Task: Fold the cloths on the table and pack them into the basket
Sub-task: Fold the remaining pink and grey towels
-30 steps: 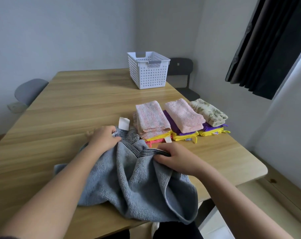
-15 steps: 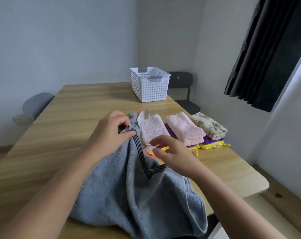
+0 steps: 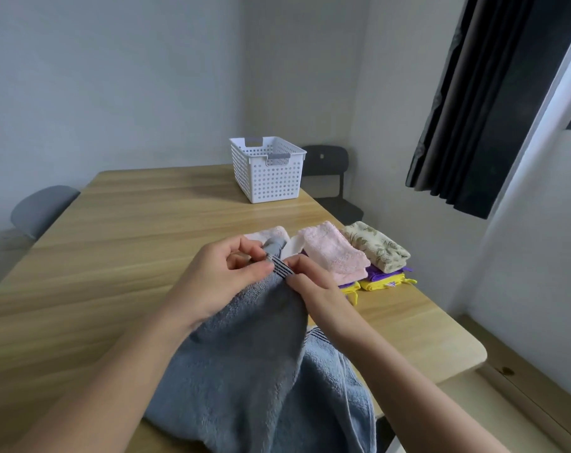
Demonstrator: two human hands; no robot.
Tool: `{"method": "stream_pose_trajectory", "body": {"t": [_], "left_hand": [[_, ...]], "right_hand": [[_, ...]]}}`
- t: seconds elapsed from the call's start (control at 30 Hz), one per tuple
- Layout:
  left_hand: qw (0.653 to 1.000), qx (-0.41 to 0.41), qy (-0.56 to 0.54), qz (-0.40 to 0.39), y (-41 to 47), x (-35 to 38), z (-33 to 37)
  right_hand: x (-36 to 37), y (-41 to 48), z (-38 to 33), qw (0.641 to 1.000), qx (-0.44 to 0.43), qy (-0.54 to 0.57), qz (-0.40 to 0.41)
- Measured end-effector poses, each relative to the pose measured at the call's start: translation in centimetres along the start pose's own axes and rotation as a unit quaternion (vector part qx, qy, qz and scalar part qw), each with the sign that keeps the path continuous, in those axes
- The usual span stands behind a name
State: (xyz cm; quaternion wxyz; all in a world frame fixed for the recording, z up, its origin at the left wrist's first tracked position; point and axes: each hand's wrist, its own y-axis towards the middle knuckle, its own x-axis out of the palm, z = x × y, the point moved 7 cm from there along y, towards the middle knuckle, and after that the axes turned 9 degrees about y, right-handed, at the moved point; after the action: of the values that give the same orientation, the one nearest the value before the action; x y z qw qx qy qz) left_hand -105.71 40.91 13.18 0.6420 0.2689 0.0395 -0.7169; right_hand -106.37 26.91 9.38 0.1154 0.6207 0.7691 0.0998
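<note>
A large grey-blue towel point(image 3: 254, 361) with a dark striped border hangs from both hands over the near table edge. My left hand point(image 3: 218, 279) pinches the striped edge near a corner, lifted above the table. My right hand point(image 3: 313, 286) pinches the same edge right beside it. Behind the hands lie folded cloths: a pink one point(image 3: 334, 253), a leaf-patterned beige one point(image 3: 377, 246), purple and yellow ones point(image 3: 380, 279) underneath, and a pale pink one point(image 3: 274, 232) mostly hidden. The white perforated basket point(image 3: 271, 171) stands at the far side of the wooden table point(image 3: 130, 240).
A black chair point(image 3: 329, 178) stands behind the table's far right corner. A grey chair point(image 3: 39, 207) sits at the left side. A dark curtain point(image 3: 493, 103) hangs on the right wall. The table's right edge runs close to the folded cloths.
Both hands have lifted the towel's striped edge off the table and come together until they nearly touch. The view has tilted up, so the basket appears lower in frame.
</note>
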Motion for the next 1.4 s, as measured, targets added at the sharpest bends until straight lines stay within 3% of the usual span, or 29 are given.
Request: {"method": "stream_pose_trajectory", "body": {"t": [0.17, 0.4, 0.6, 0.7, 0.8, 1.13, 1.2, 1.4], "left_hand": [[0.998, 0.03, -0.041, 0.022, -0.3, 1.1, 0.4], [0.998, -0.024, -0.063, 0.004, -0.3, 2.1, 0.0], [0.993, 0.073, 0.09, 0.014, -0.6, 2.1, 2.3], [0.99, 0.104, 0.099, 0.017, -0.9, 2.2, 3.1], [0.992, 0.111, 0.05, 0.02, -1.0, 2.5, 2.9], [0.988, 0.14, -0.054, 0.046, -2.1, 3.0, 2.6], [0.983, 0.168, -0.04, 0.057, -2.5, 2.8, 3.0], [0.956, 0.237, 0.136, 0.11, -2.7, 2.5, 3.4]], "right_hand": [[-1.1, -0.9, -0.8, 0.997, -0.082, -0.013, 0.002], [-3.2, -1.0, -0.8, 0.994, -0.094, 0.045, 0.039], [-3.7, -1.2, -2.0, 0.986, -0.151, -0.05, 0.042], [-3.9, -1.2, -2.0, 0.989, -0.141, -0.008, 0.037], [-4.0, -1.3, -1.6, 0.986, -0.119, 0.109, 0.045], [-3.3, -0.8, -0.1, 0.933, -0.046, 0.353, 0.051], [-3.1, -0.7, 0.0, 0.93, -0.047, 0.36, 0.058], [-2.7, -0.6, 0.1, 0.929, -0.046, 0.357, 0.081]]}}
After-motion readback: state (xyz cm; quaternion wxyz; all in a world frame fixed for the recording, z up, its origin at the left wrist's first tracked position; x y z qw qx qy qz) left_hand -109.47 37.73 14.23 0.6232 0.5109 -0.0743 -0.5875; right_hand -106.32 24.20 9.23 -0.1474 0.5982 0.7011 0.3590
